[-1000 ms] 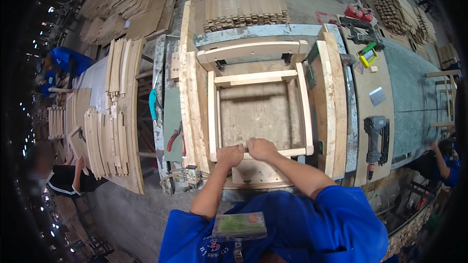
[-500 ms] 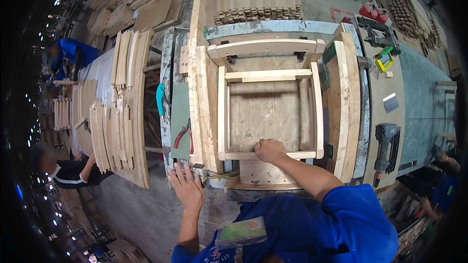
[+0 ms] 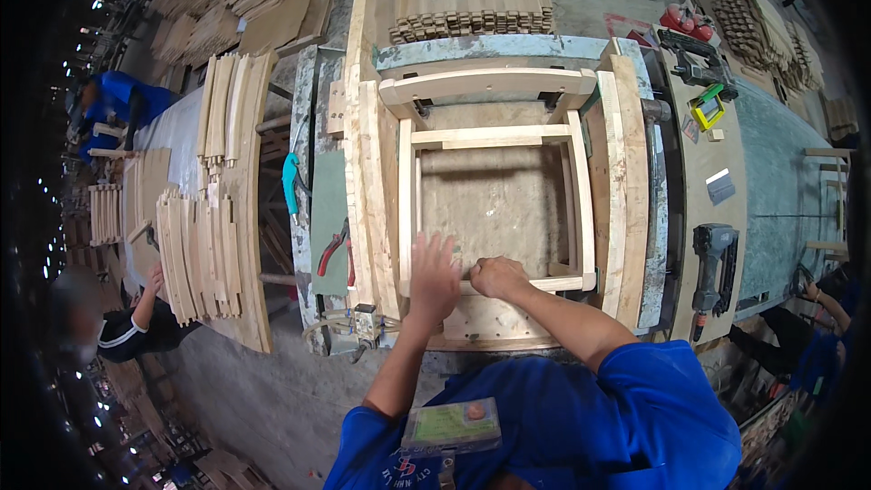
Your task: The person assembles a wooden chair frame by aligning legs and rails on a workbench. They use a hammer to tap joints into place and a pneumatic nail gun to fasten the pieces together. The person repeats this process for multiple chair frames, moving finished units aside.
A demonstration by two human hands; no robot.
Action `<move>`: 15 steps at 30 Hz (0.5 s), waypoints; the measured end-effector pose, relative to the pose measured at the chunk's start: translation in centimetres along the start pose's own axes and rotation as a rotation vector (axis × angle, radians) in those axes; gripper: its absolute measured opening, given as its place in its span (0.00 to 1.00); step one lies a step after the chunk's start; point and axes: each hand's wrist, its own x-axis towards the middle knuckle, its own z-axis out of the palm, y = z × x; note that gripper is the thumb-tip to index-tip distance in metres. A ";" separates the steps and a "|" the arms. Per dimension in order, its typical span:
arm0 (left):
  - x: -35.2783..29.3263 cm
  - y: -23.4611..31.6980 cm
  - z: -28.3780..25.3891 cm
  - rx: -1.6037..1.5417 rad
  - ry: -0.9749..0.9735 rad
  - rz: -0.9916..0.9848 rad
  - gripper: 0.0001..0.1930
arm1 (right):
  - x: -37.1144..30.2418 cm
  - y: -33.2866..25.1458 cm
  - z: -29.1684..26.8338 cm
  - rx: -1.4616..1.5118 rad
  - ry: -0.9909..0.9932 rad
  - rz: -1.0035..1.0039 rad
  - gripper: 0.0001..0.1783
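Observation:
A pale wooden chair frame (image 3: pixel 588 191) lies on the workbench, between a left wooden clamp board (image 3: pixel 370 181) and a right wooden clamp board (image 3: pixel 613 191). My right hand (image 3: pixel 501 278) is closed on its near rail, around the middle. Left of it, my left hand (image 3: pixel 434 281) is over the near left part of the frame, fingers stretched out and slightly blurred. Whether that palm touches the wood I cannot tell. Beside my left wrist is a small metal valve (image 3: pixel 365 319) with hoses. A curved rail (image 3: pixel 490 83) forms the frame's far side.
Red-handled pliers (image 3: pixel 334 252) and a teal-handled tool (image 3: pixel 291 186) lie at left. Wooden slats (image 3: pixel 195 254) are stacked on a left table. A nail gun (image 3: pixel 715 268) and a yellow-green tape measure (image 3: pixel 708 109) rest at right. Other people work on both sides.
My left hand has moved right from beside the valve to over the frame. The right clamp board has shifted left, closer to the frame. My right hand stays on the near rail.

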 end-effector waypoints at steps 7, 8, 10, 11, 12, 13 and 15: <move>1.0 -0.8 5.3 0.002 0.016 -0.018 0.22 | 0.2 0.3 -0.2 0.043 -0.060 0.039 0.30; 1.0 -0.8 5.4 -0.030 -0.053 -0.054 0.21 | 0.2 0.4 -0.1 0.044 -0.073 0.039 0.30; 1.5 -1.0 5.1 -0.085 -0.185 -0.117 0.20 | 0.0 0.5 -0.4 0.058 -0.062 0.004 0.30; 1.5 -0.9 5.1 -0.080 -0.166 -0.110 0.20 | -0.2 0.5 -0.5 0.066 -0.056 -0.013 0.30; 1.7 -0.5 4.8 -0.062 -0.236 -0.147 0.20 | -0.3 0.6 -0.3 0.081 0.022 -0.023 0.28; 2.0 -0.1 4.4 -0.040 -0.306 -0.179 0.21 | -0.1 0.8 0.4 0.099 0.104 -0.033 0.26; 2.6 0.7 3.5 -0.003 -0.415 -0.258 0.23 | 0.0 1.9 1.8 0.196 0.299 -0.135 0.22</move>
